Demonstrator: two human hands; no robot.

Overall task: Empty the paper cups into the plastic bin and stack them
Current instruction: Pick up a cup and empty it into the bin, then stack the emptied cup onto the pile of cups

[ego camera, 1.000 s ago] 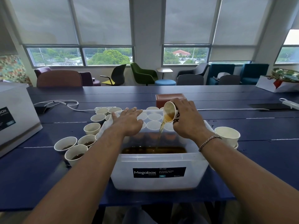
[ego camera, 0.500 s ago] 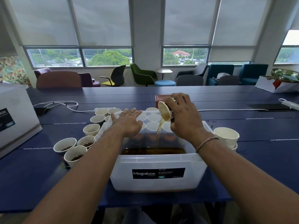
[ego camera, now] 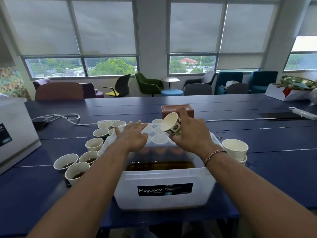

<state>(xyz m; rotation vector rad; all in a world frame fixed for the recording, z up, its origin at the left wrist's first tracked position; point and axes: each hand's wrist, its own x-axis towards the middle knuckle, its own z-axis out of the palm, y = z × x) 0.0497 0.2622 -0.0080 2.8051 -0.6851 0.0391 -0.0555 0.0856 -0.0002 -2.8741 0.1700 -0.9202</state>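
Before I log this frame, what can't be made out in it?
Head view only:
- Far cups behind the plastic bin: hazy through its wall, partly behind the left hand; contents unclear.
- Cup stack: lower cups nested under the top one; count unclear.
- Megabox label: small print too small to read.
- Grey box: cut off by the left edge.

A brown box [ego camera: 169, 108] is sitting on the blue table [ego camera: 274, 169]. A grey carton [ego camera: 15, 131] is standing at the left edge, and a white power strip [ego camera: 108, 121] is lying near it, trailing its cable [ego camera: 56, 115]. Beyond the table, a green chair [ego camera: 149, 85] and a blue stool [ego camera: 171, 92] are standing under the windows, where grey blinds [ego camera: 103, 26] are hanging most of the way down.
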